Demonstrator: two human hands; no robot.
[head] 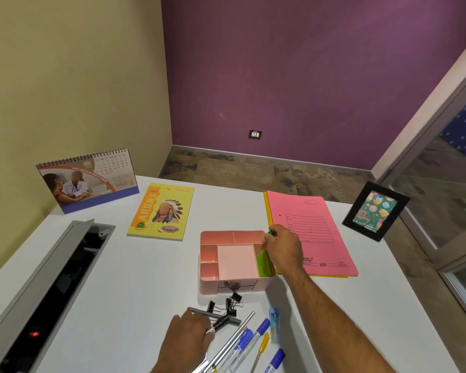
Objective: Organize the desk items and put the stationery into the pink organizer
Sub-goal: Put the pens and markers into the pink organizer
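Note:
The pink organizer (210, 275) stands mid-desk with a pale pink note pad (236, 261) and green sticky notes (262, 262) inside. My right hand (287, 249) hovers over its right rear corner and pinches a small green-tipped item (271, 233). My left hand (189, 337) lies near the front edge, fingers curled round a grey pen (207, 313). Beside it lie black binder clips (230, 305), several blue-capped pens (246, 343), a yellow pen (261, 348) and a small blue lighter-like item (274, 328).
A pink file folder (323, 238) lies right of the organizer, a framed card (374, 211) beyond it. A yellow notebook (162, 211) and a desk calendar (89, 179) sit at the back left. An open cable tray (54, 286) runs along the left.

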